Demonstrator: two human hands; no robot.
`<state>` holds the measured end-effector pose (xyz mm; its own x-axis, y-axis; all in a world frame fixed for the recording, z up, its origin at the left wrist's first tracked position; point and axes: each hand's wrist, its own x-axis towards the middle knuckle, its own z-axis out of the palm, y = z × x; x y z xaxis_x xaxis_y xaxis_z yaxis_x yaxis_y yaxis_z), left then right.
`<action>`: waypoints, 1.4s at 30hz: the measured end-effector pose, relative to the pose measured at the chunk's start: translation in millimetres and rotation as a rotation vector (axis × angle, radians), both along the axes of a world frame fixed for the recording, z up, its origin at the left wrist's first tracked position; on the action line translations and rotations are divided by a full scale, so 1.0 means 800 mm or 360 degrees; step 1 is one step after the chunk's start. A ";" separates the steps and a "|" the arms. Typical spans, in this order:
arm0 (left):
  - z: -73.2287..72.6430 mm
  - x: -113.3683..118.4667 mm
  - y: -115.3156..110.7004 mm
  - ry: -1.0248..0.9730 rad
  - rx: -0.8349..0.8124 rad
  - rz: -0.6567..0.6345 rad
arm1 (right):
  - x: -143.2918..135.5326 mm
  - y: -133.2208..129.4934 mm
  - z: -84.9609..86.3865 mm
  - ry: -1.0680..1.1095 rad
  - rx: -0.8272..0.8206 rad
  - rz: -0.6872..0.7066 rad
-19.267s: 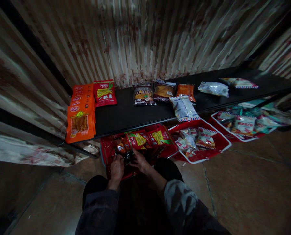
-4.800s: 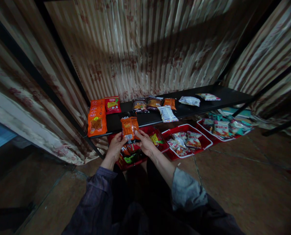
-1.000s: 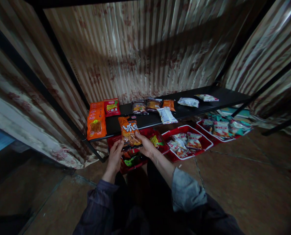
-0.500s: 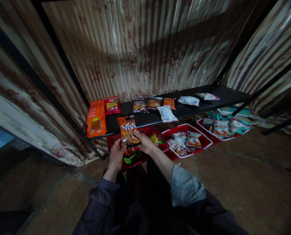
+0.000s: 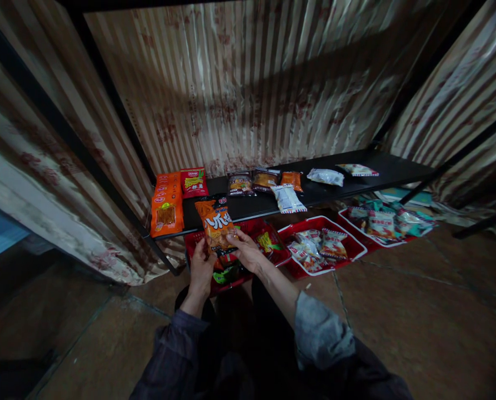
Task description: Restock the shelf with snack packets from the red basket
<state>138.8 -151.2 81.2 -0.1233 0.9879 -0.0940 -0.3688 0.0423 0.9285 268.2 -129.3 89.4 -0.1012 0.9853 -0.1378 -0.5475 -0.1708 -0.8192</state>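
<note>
An orange snack bag (image 5: 216,224) with a dark top edge is held up between my two hands, its printed front toward me. My left hand (image 5: 201,265) is closed on its lower left corner. On the lower right side, my right hand (image 5: 246,251) grips it with the thumb across the front. Just below and behind the bag stands a red basket (image 5: 281,260) with green, red and yellow packets in it. Beyond the bag, a large orange packet (image 5: 166,206) and a red packet (image 5: 193,182) lie at the left end of the black shelf (image 5: 248,208).
Farther along the shelf lie dark packets (image 5: 241,183), a small orange packet (image 5: 291,180) and white packets (image 5: 288,199). Two more red baskets (image 5: 361,251) of snack bags stand on the floor to the right. Black shelf posts (image 5: 118,119) rise before striped curtains (image 5: 239,83).
The orange snack bag has tilted a little and shifted slightly left in my hands. Both hands still hold it. The view has moved slightly, so the shelf appears a bit lower and to the right.
</note>
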 end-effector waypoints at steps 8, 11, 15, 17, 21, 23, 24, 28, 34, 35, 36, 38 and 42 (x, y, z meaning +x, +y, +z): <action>-0.001 -0.004 0.003 0.0026 -0.0010 -0.0068 | 0.001 -0.002 -0.006 -0.0081 -0.0027 0.0006; -0.002 -0.004 0.004 0.0030 -0.0026 -0.0008 | 0.002 -0.005 -0.006 -0.0098 -0.0034 0.0047; -0.007 -0.004 0.005 0.0014 -0.0052 0.0073 | 0.004 -0.010 -0.008 -0.0068 -0.0034 0.0109; -0.012 -0.005 0.006 0.0035 -0.0073 0.0093 | 0.005 -0.012 -0.013 -0.0056 -0.0037 0.0141; -0.029 -0.005 0.009 0.0015 -0.0149 0.0123 | 0.005 -0.014 -0.027 -0.0058 -0.0073 0.0148; -0.037 -0.005 0.010 -0.0024 -0.0197 0.0151 | 0.005 -0.013 -0.034 -0.0068 -0.0112 0.0123; -0.041 -0.005 0.011 -0.0037 -0.0220 0.0155 | 0.005 -0.013 -0.036 -0.0078 -0.0122 0.0118; -0.051 -0.006 0.016 -0.0071 -0.0289 0.0130 | 0.004 -0.009 -0.041 -0.0100 -0.0100 0.0116; -0.055 -0.006 0.021 -0.0103 -0.0355 0.0137 | 0.002 -0.003 -0.055 -0.0118 -0.0174 0.0091; -0.056 -0.005 0.021 -0.0101 -0.0359 0.0129 | 0.002 -0.003 -0.058 -0.0130 -0.0205 0.0069; -0.057 -0.005 0.021 -0.0093 -0.0357 0.0111 | 0.002 -0.003 -0.061 -0.0145 -0.0238 0.0047; -0.061 -0.004 0.022 -0.0068 -0.0350 0.0083 | 0.004 -0.003 -0.067 -0.0179 -0.0285 0.0019; -0.084 -0.006 0.020 -0.0044 -0.0411 0.0072 | 0.006 -0.009 -0.085 -0.0225 -0.0341 0.0019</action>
<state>134.2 -134.9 13.8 -0.1606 0.9242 -0.3465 -0.4007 0.2597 0.8786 273.2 -136.6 21.5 -0.0776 0.9309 -0.3571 -0.4267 -0.3547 -0.8319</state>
